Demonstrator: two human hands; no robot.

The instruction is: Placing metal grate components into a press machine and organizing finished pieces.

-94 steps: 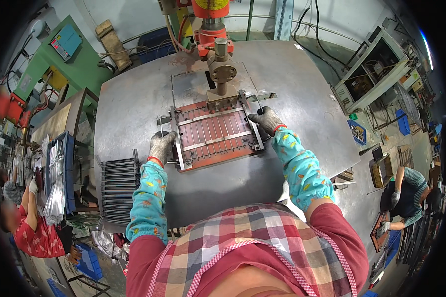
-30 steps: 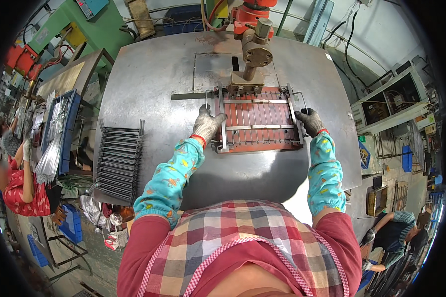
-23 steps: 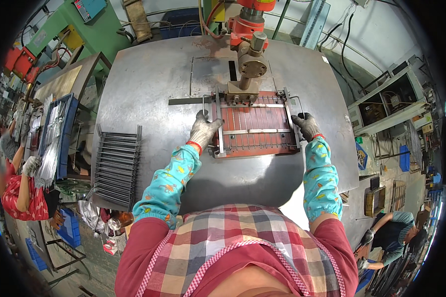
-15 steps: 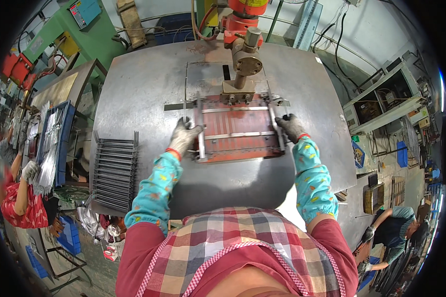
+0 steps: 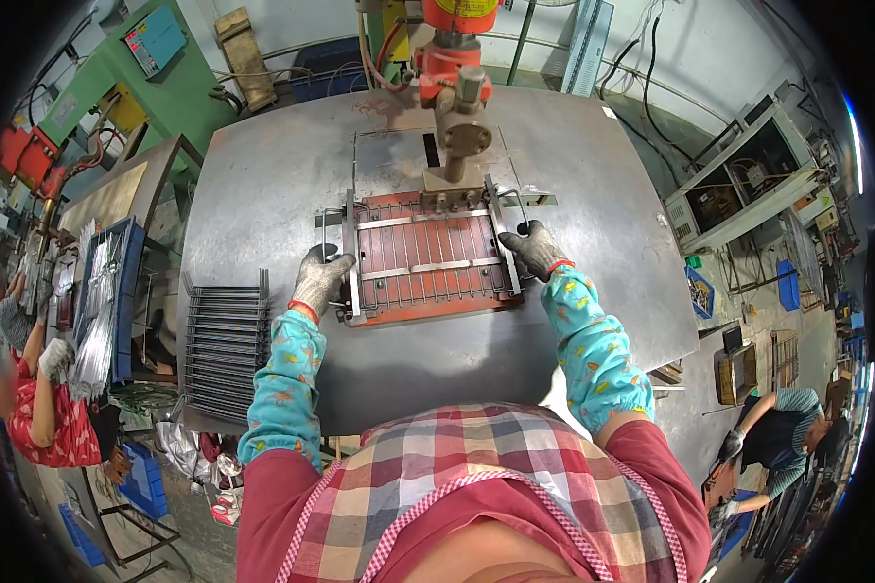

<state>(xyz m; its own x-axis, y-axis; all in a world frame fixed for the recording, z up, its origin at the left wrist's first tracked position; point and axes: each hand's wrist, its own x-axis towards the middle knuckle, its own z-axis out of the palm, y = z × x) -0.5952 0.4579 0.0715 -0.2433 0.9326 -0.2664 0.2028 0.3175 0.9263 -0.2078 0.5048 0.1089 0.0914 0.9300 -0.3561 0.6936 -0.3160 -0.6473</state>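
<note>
A flat reddish-brown jig (image 5: 399, 313) lies on the grey metal table under a welding machine's head (image 5: 454, 180). Thin metal rods (image 5: 428, 238) stand in a row across it, crossed by flat metal strips, forming a wire rack. My left hand (image 5: 321, 280), in a grey work glove, is closed around the bent rod handle at the jig's left side. On the opposite side, my gloved right hand (image 5: 538, 251) grips the matching handle. The head's lower block sits over the jig's far edge; whether it touches the rods I cannot tell.
A stack of dark wire racks (image 5: 226, 340) lies on the table's left. Beyond stands a blue bin (image 5: 124, 291) of metal rods, beside a person in red (image 5: 53, 418). Another person (image 5: 783, 437) works at far right. A green machine (image 5: 156, 87) rises at the back left.
With both hands on it, the jig has shifted left relative to the welding head and its motion blur is gone. The whole view has also shifted slightly.
</note>
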